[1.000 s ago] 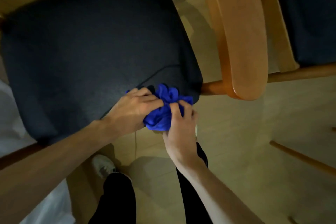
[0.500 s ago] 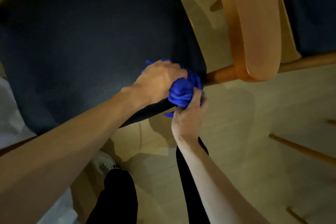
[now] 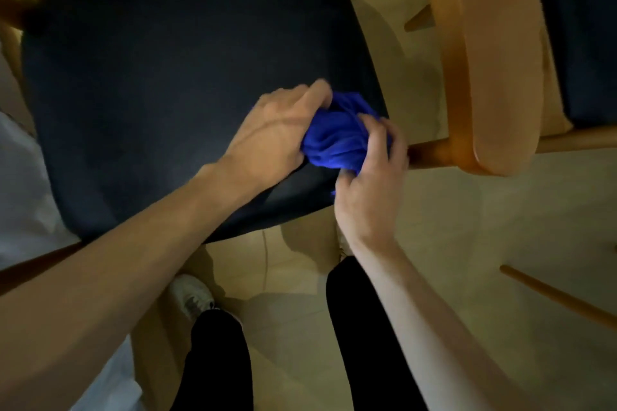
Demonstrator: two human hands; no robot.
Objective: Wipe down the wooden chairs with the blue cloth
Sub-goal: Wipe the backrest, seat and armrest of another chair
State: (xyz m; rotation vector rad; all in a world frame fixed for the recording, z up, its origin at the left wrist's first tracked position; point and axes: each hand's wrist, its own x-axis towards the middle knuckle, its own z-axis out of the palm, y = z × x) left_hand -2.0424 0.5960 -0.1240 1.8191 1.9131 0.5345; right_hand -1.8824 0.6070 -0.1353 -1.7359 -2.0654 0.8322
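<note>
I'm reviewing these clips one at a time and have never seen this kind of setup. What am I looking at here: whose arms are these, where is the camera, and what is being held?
There is no machine here. A person wears one wide-angle camera on the head, looking forward and down, so you see their own arms, dark trousers and a white shoe from above.

The left hand and the right hand both grip a bunched blue cloth between them. The cloth sits at the near right corner of a dark seat cushion, which belongs to a wooden chair.

To the right stands a second chair; its curved wooden backrest and a wooden rail show clearly, with another dark cushion beyond. The floor is pale. The wood has not yet been touched with the cloth in this picture.
</note>
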